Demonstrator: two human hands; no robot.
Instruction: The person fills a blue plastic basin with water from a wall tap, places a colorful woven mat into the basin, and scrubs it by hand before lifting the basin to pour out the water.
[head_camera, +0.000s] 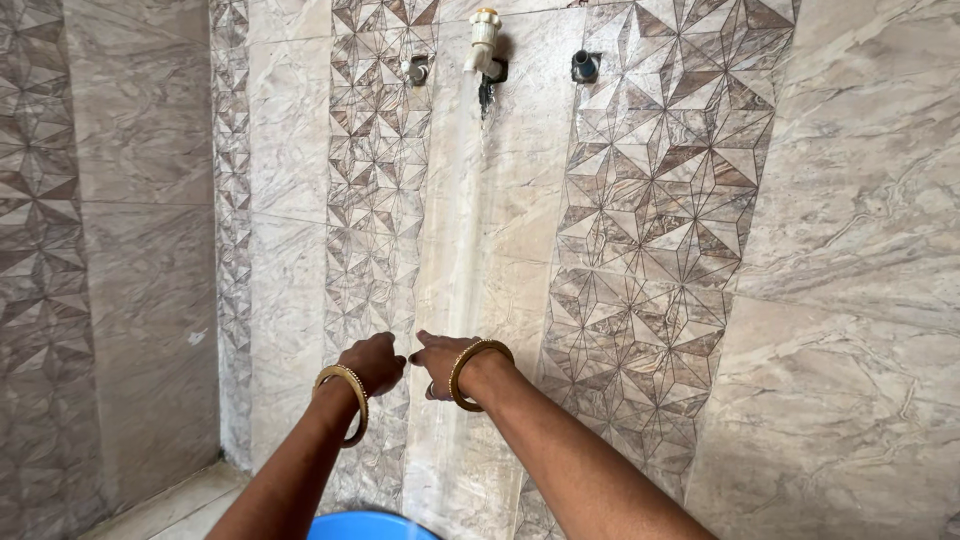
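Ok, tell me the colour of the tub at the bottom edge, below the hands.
Bright blue; the tub shows only in the head view, partly cut off.

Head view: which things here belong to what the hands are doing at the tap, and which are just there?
In use:
- left hand and right hand, held together in the stream
- white tap, running
- water stream down the wall
- blue bucket below

Just there:
- two capped wall outlets
- gold bangles on the wrists
- tiled wall
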